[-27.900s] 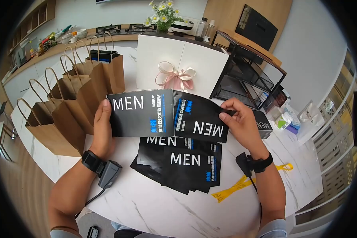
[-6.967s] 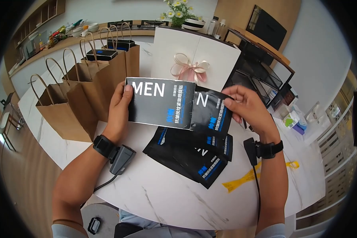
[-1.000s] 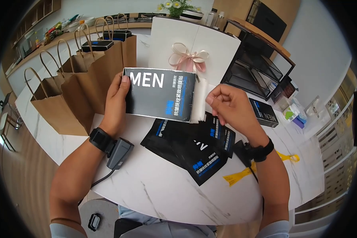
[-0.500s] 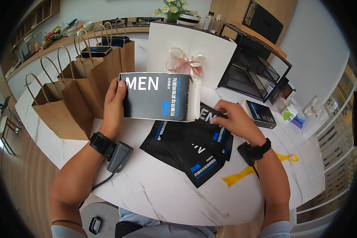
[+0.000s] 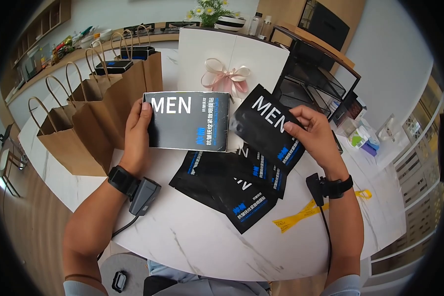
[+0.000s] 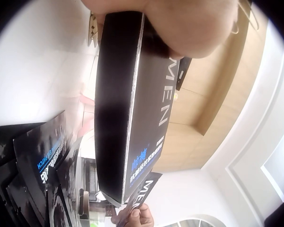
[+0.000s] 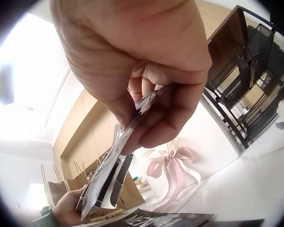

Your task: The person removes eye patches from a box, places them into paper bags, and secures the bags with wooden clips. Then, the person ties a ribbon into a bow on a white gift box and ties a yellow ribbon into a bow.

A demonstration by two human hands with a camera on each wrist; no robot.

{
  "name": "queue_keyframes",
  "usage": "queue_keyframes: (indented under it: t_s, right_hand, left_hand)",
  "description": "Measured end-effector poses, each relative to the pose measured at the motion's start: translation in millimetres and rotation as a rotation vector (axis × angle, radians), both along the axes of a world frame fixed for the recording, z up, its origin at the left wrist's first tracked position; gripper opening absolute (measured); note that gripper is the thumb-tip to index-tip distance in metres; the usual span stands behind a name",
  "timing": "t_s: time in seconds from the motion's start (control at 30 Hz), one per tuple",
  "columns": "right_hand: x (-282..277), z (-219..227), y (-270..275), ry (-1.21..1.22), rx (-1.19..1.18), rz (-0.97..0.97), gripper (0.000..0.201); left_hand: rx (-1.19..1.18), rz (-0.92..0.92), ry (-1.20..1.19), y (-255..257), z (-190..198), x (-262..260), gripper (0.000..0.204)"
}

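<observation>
Black sachet [image 5: 267, 134] — pinched in right hand [image 5: 316, 137]; left hand [image 5: 137, 133] grips box [image 5: 180, 127] — sachet pile [image 5: 221, 178] beneath, paper bags [image 5: 79, 148] beside.

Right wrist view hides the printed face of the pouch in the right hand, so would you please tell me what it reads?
Observer: In the head view, the black eye-patch pouch in the right hand bears a large white "MEN".
Operator: Thank you; does anything else being held read the same?
Observer: Yes, the black eye-patch box in the left hand also shows "MEN" on its front.
Operator: Lastly, what else lies outside my view?
Observer: A yellow strip lies on the table, near the right forearm.
</observation>
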State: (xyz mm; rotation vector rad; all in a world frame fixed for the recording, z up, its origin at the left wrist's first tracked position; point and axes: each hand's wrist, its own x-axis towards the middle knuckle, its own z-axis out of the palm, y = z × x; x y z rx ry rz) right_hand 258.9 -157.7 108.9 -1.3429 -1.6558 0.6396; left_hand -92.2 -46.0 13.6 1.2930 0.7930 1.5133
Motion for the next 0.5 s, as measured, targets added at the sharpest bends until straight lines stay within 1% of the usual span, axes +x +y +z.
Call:
queue_keyframes:
  t_s: [0.1, 0.2, 0.33, 0.4, 0.5]
  right_hand:
    - [-3, -1, 1, 0.031, -0.035, 0.045, 0.016]
    - [-6, 3, 2, -0.076, -0.102, 0.108, 0.018]
    - [-16, 7, 8, -0.109, -0.099, 0.167, 0.021]
    - [-22, 10, 11, -0.21, -0.07, 0.187, 0.023]
    - [-36, 7, 17, -0.248, -0.022, 0.216, 0.024]
  left_hand:
    - [0.016, -0.013, 0.001, 0, 0, 1, 0.043]
    - [0.002, -0.02, -0.004, -4, 4, 3, 0.043]
    - [-0.006, -0.058, 0.041, -9, 8, 4, 0.043]
    - [0.004, -0.073, 0.058, -9, 9, 5, 0.043]
    - [0.007, -0.121, 0.049, -7, 5, 5, 0.043]
